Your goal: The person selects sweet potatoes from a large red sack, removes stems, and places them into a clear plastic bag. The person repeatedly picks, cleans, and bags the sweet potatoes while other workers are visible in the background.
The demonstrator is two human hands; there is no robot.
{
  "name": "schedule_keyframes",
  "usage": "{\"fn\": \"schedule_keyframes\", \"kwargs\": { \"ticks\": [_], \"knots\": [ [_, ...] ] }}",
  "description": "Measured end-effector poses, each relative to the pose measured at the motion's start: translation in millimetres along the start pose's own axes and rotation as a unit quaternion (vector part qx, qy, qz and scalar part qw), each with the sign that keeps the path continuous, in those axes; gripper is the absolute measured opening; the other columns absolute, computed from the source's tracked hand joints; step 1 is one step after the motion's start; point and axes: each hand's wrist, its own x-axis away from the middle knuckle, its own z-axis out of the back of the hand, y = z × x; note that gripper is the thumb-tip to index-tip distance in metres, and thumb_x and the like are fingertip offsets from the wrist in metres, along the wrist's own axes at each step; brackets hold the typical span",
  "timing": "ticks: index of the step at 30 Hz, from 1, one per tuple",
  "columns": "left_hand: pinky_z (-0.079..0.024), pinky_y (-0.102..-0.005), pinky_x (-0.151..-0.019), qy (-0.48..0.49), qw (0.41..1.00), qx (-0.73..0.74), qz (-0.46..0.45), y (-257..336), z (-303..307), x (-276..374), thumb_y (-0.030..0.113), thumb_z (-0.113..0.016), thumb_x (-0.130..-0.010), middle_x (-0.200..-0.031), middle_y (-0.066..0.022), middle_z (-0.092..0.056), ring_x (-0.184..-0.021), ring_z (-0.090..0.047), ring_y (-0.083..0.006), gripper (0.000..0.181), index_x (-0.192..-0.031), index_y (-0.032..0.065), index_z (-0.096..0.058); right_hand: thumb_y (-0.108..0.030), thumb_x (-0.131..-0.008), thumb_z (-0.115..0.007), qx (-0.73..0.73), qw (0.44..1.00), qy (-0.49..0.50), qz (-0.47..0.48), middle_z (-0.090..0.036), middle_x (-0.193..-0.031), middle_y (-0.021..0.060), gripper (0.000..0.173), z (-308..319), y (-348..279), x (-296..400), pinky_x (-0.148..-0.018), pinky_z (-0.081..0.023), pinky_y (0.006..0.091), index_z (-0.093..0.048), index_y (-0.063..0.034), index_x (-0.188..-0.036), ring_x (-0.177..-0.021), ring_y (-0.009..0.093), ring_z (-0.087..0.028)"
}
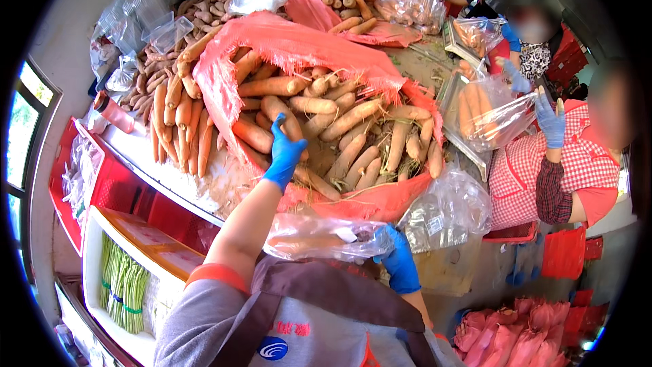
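Observation:
My left hand [286,155], in a blue glove, is inside the opened red mesh sack [310,41]. Its thumb and fingers span a thick carrot [274,107] that still rests among the others; part of the grip is hidden. More soil-dusted carrots [356,163] fill the sack around it, several with green stem ends. Close to my body, my right hand [400,260], also gloved in blue, grips one end of a clear plastic bag [331,234]. An orange carrot shape shows through the film.
A carrot pile [186,117] and sweet potatoes [206,7] lie left. Right stand metal scales [481,165] with bagged carrots [479,107], near a co-worker's gloved hand [551,120]. Empty clear bags [448,209] hang at the table edge. A foam box [91,255] holds long green beans [122,285].

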Motion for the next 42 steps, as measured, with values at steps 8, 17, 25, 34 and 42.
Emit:
{"fn": "schedule_keyframes", "kwargs": {
  "ticks": [8, 17, 25, 34, 42],
  "knots": [
    [-0.047, -0.0377, -0.085, -0.204, 0.845, 0.426, 0.251, 16, 75, 80, 0.016, -0.061, -0.081, -0.126, -0.0136, -0.047, -0.107, -0.053, -0.0264, 0.068, -0.140, 0.0124, -0.029, -0.024, -0.086, -0.059, -0.023, 1.000, -0.009, -0.014, -0.062, -0.079, 0.0042, 0.021, -6, -1, 8, -0.039, -0.041, 0.0274, -0.060, -0.0060, -0.095, -0.062, 0.016, -0.059],
    [-0.049, -0.0323, -0.073, -0.310, 0.874, 0.247, 0.280, 55, 64, 71, 0.026, -0.062, -0.085, -0.099, -0.0136, -0.062, -0.087, -0.060, -0.0221, 0.053, -0.126, -0.0028, -0.044, -0.016, -0.087, -0.060, 0.143, 0.985, -0.006, 0.102, -0.061, -0.076, 0.0003, 0.013, -39, -39, 0, -0.049, -0.041, 0.0218, -0.059, -0.0055, -0.094, -0.063, 0.010, -0.056],
    [-0.051, -0.0310, -0.066, -0.453, 0.782, 0.375, 0.206, 96, 74, 94, 0.042, -0.069, -0.074, -0.093, -0.0160, -0.062, -0.076, -0.060, -0.0231, 0.067, -0.118, -0.0046, -0.050, -0.008, -0.090, -0.050, 0.335, 0.866, -0.021, 0.371, -0.060, -0.097, 0.0049, 0.016, -73, -75, -4, -0.079, -0.044, 0.0262, -0.055, -0.0016, -0.103, -0.083, 0.012, -0.054],
    [-0.041, -0.0315, -0.093, -0.398, 0.905, 0.141, 0.055, 113, 72, 107, 0.013, -0.083, -0.058, -0.117, -0.0066, -0.055, -0.107, -0.051, -0.0141, 0.080, -0.127, 0.0016, -0.044, -0.008, -0.084, -0.051, 0.600, 0.604, -0.058, 0.522, -0.057, -0.075, 0.0151, 0.009, -159, -81, 15, -0.059, -0.044, 0.0409, -0.053, -0.0024, -0.091, -0.065, 0.033, -0.055],
    [-0.043, -0.0308, -0.091, -0.373, 0.922, 0.102, 0.009, 120, 75, 110, 0.015, -0.082, -0.057, -0.110, -0.0072, -0.060, -0.102, -0.055, -0.0136, 0.074, -0.123, 0.0015, -0.049, -0.007, -0.085, -0.051, 0.642, 0.602, -0.050, 0.472, -0.054, -0.065, 0.0145, 0.007, -160, -78, 27, -0.050, -0.042, 0.0399, -0.051, -0.0038, -0.078, -0.056, 0.031, -0.053]
  ]
}}
